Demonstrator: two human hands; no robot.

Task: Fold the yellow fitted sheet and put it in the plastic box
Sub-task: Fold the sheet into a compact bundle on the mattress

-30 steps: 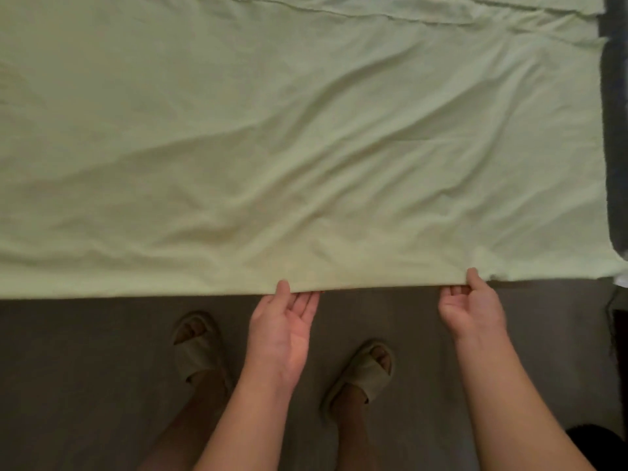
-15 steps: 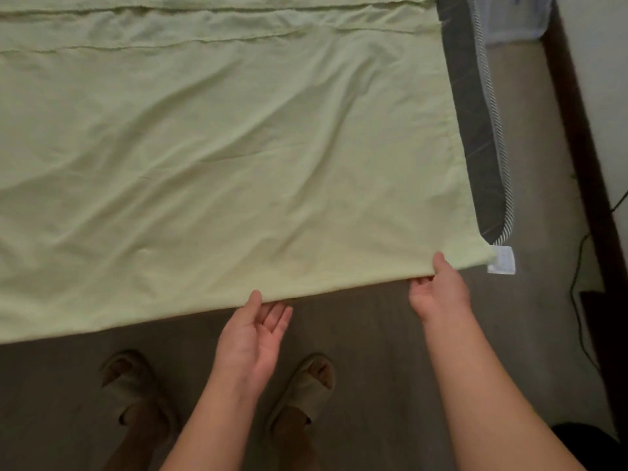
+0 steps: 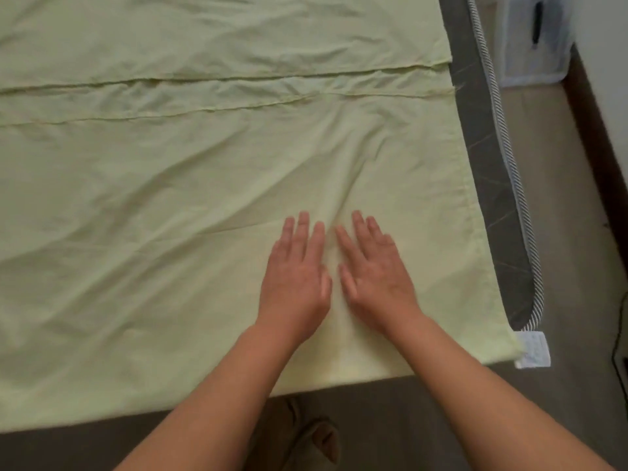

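Yellow fitted sheet (image 3: 170, 198) lies spread over the mattress (image 3: 489, 185), plastic box (image 3: 533, 39) on the floor beyond. Left hand (image 3: 295, 277) and right hand (image 3: 373, 273) press flat, fingers straight, gripping nothing. Best sweep outward evenly, pushing creases toward the edges.

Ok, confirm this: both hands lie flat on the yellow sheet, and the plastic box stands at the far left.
Wrong side: the head view shows the plastic box at the far right. The left hand and right hand do lie flat on the yellow sheet.
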